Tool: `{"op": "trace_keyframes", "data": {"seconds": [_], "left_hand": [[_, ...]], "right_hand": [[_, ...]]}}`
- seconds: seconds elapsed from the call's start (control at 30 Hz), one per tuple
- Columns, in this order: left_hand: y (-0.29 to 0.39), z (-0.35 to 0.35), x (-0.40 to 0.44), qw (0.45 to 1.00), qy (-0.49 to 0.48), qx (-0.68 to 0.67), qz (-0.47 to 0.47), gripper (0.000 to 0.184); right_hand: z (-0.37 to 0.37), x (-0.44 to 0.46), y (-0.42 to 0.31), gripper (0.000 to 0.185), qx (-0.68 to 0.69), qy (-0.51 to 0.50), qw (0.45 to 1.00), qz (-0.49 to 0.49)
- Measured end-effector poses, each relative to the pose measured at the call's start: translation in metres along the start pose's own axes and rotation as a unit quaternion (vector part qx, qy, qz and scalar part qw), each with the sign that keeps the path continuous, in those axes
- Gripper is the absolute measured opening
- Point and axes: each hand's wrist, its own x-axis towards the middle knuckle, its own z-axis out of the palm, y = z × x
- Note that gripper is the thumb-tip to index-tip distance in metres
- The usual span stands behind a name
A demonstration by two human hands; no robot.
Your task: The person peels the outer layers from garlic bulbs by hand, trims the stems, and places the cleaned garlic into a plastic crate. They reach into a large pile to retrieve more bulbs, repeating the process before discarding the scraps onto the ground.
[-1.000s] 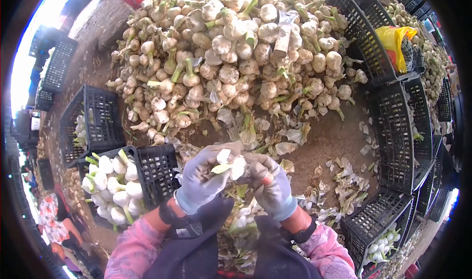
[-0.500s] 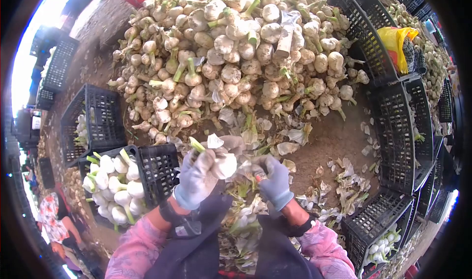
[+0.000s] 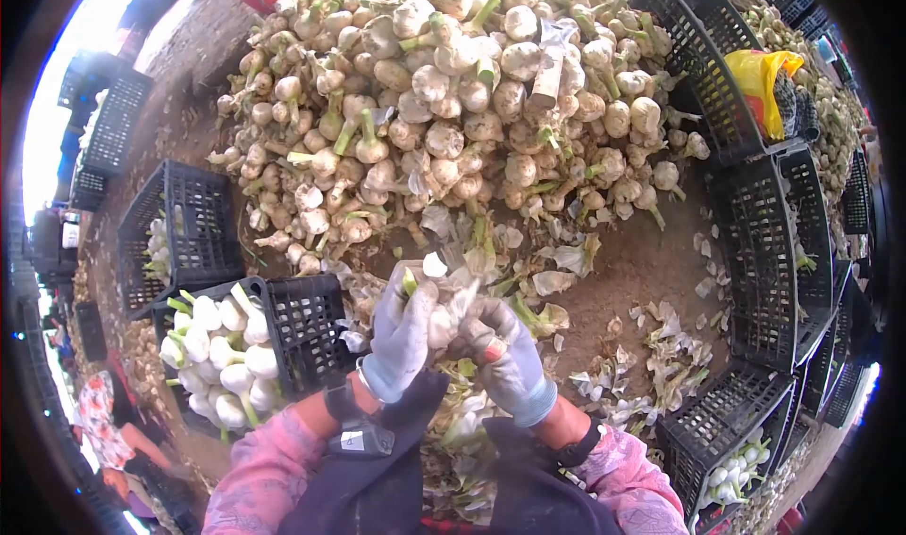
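Note:
Both hands wear pale, dirt-stained gloves and meet over my lap. My left hand is closed around a garlic bulb, whose short green stem stands up by the thumb. My right hand presses against the bulb's right side, fingers curled in on its papery skin. A small orange-red spot shows at the right thumb; what it is I cannot make out. The fingers partly cover the bulb. In front of the hands rises a large heap of untrimmed garlic, dirty and with stalk stubs.
A black crate of cleaned white garlic stands at my left, another crate behind it. More crates line the right side, one bearing a yellow bag. Peeled skins litter the ground. A person is at far left.
My right hand has moved left and up to the bulb. My left hand has shifted slightly right and turned the bulb, and loose skin now hangs between the hands.

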Motion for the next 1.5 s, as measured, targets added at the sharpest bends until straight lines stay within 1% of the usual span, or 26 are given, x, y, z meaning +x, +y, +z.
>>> {"op": "trace_keyframes", "data": {"seconds": [0.03,0.1,0.13,0.17,0.23,0.27,0.37,0.4,0.47,0.5,0.53,0.57,0.63,0.67,0.77,0.8,0.9,0.93,1.03,1.07,1.17,1.2,1.3,1.33,1.4,1.5], "left_hand": [[-0.004,-0.001,0.001,0.999,-0.007,0.032,0.034,0.021],[-0.009,-0.001,0.005,0.990,-0.020,0.096,0.104,0.019],[0.001,0.003,0.002,0.999,-0.013,0.035,0.040,0.018],[0.003,0.002,0.002,1.000,-0.011,0.000,0.026,0.018],[0.005,0.000,0.001,0.998,-0.008,-0.068,-0.006,0.018],[0.008,0.003,0.001,0.998,0.001,-0.062,-0.008,0.018],[-0.002,-0.003,0.003,0.999,-0.015,-0.015,0.024,0.018],[-0.007,-0.004,0.005,0.996,-0.022,0.033,0.075,0.018],[-0.013,-0.008,0.010,0.975,-0.037,0.128,0.178,0.018],[-0.008,-0.006,0.009,0.986,-0.031,0.086,0.139,0.016],[0.000,-0.003,0.007,0.994,-0.025,0.043,0.100,0.015],[0.005,-0.001,0.005,0.998,-0.020,0.000,0.059,0.014],[0.005,-0.001,0.007,0.996,-0.029,-0.004,0.080,0.014],[0.003,-0.002,0.009,0.995,-0.030,0.003,0.091,0.015],[0.004,0.002,0.009,0.993,-0.030,0.025,0.109,0.016],[0.008,0.003,0.008,0.993,-0.031,0.033,0.113,0.017],[0.020,-0.002,0.007,0.997,-0.055,-0.061,0.003,0.019],[0.017,-0.004,0.008,0.998,-0.059,-0.022,0.025,0.023],[0.011,0.000,0.008,0.971,-0.116,0.092,0.188,0.026],[0.008,0.002,0.009,0.959,-0.112,0.134,0.224,0.031],[0.014,0.000,0.009,0.957,-0.139,0.110,0.229,0.033],[0.016,0.000,0.009,0.959,-0.149,0.079,0.229,0.039],[0.026,-0.004,0.006,0.984,-0.130,0.021,0.117,0.042],[0.030,-0.008,0.004,0.976,-0.110,0.129,0.136,0.045],[0.030,-0.002,0.006,0.992,-0.076,0.038,0.096,0.045],[0.026,-0.011,0.009,0.967,-0.119,0.167,0.150,0.026]], "right_hand": [[0.001,-0.001,0.000,0.025,0.030,0.003,0.999,-0.018],[-0.003,0.001,0.005,0.027,0.012,-0.009,1.000,-0.007],[-0.005,0.004,0.008,0.028,0.003,-0.016,1.000,-0.002],[-0.006,0.006,0.009,0.029,-0.006,-0.023,1.000,0.003],[-0.004,0.004,0.008,0.030,0.107,-0.022,0.992,0.055],[-0.004,0.003,0.008,0.031,0.163,-0.020,0.983,0.082],[-0.004,0.002,0.013,0.033,0.241,-0.037,0.969,0.042],[0.001,0.000,0.008,0.034,0.195,-0.035,0.980,0.018],[0.004,0.003,0.009,0.033,0.058,-0.001,0.998,-0.015],[0.005,0.003,0.009,0.033,-0.011,0.017,0.999,-0.032],[0.001,0.003,0.005,0.031,-0.025,-0.002,1.000,-0.007],[-0.002,0.003,0.006,0.031,0.040,-0.011,0.999,0.018],[-0.005,0.005,0.008,0.031,0.171,-0.028,0.982,0.068],[-0.004,0.001,0.005,0.030,0.190,-0.049,0.980,0.039],[0.004,-0.001,0.009,0.030,0.066,-0.010,0.997,-0.033],[0.000,0.003,0.010,0.032,0.055,-0.014,0.998,-0.017],[-0.011,0.006,0.014,0.036,0.131,-0.068,0.988,0.041],[-0.011,0.006,0.015,0.032,0.123,-0.048,0.990,0.040],[0.005,0.004,0.007,0.027,0.087,0.017,0.996,-0.009],[0.012,0.002,-0.003,0.026,-0.034,0.004,0.998,-0.054],[-0.001,0.008,0.016,0.029,0.140,-0.074,0.986,-0.054],[0.000,0.008,0.014,0.030,0.159,-0.075,0.984,-0.031],[0.005,0.005,0.008,0.031,0.214,-0.079,0.973,0.041],[-0.001,0.007,0.009,0.032,0.193,-0.116,0.974,0.019],[-0.011,0.011,0.007,0.035,0.151,-0.189,0.970,-0.024],[0.013,0.001,-0.012,0.044,0.090,-0.012,0.995,-0.033]]}}
